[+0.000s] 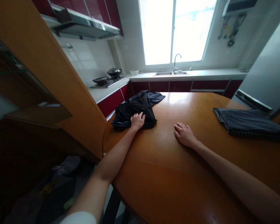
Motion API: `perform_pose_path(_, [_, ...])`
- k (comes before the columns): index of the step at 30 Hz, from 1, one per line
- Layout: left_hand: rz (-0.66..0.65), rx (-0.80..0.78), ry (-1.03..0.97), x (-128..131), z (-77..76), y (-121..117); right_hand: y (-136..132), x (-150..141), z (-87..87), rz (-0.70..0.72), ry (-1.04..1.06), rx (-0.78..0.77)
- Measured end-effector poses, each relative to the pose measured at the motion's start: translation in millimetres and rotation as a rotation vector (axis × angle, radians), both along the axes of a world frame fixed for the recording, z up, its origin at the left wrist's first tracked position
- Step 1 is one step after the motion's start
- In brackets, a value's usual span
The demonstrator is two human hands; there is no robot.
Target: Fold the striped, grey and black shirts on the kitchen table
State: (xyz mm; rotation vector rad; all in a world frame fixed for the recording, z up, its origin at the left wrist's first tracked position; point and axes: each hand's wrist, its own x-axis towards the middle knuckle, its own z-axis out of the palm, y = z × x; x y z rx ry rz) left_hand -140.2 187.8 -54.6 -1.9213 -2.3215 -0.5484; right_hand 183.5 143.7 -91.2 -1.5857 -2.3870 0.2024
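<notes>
My left hand (137, 120) rests on a crumpled pile of dark clothes (136, 107) at the left edge of the round wooden table (177, 161); its fingers curl down into the fabric. My right hand (184, 134) lies flat on the bare tabletop to the right of the pile, fingers stretched out and holding nothing. A folded dark grey garment (247, 123) lies on the table's right side, well away from both hands.
A wooden cabinet side (49, 71) stands close on the left. Behind the table runs a counter with a gas hob and wok (114, 73), a sink with a tap (175, 70) under a bright window, and a grey refrigerator (266, 77) at right.
</notes>
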Motion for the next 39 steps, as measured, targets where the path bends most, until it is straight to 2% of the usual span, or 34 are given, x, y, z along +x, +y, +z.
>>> perform_pose_path(10, [0.008, 0.006, -0.021, 1.4, -1.7, 2.2, 0.0, -0.4, 0.1, 0.0, 0.012, -0.003])
perform_pose_path(15, [-0.016, 0.091, -0.037, 5.0, -0.8, 2.4, -0.5, -0.1, 1.2, 0.005, 0.003, -0.013])
perform_pose_path(20, [-0.229, 0.219, -0.036, 22.1, 4.3, -3.0, 0.3, 0.0, 0.4, 0.001, 0.007, -0.011])
perform_pose_path(23, [-0.384, 0.194, -0.059, 41.4, 2.3, -10.4, 1.3, -0.2, -0.8, 0.004, 0.007, -0.007])
perform_pose_path(27, [-0.542, 0.116, -0.079, 64.1, -8.1, -17.9, 0.6, -1.1, 0.3, 0.003, 0.006, -0.003])
perform_pose_path(33, [-0.646, 0.044, 0.015, 73.3, -16.3, -22.9, -1.8, -2.8, 4.3, -0.001, -0.002, -0.003])
perform_pose_path(39, [-0.722, 0.053, 0.034, 77.8, -4.8, -31.0, -0.7, -3.0, 2.9, -0.005, 0.006, -0.005])
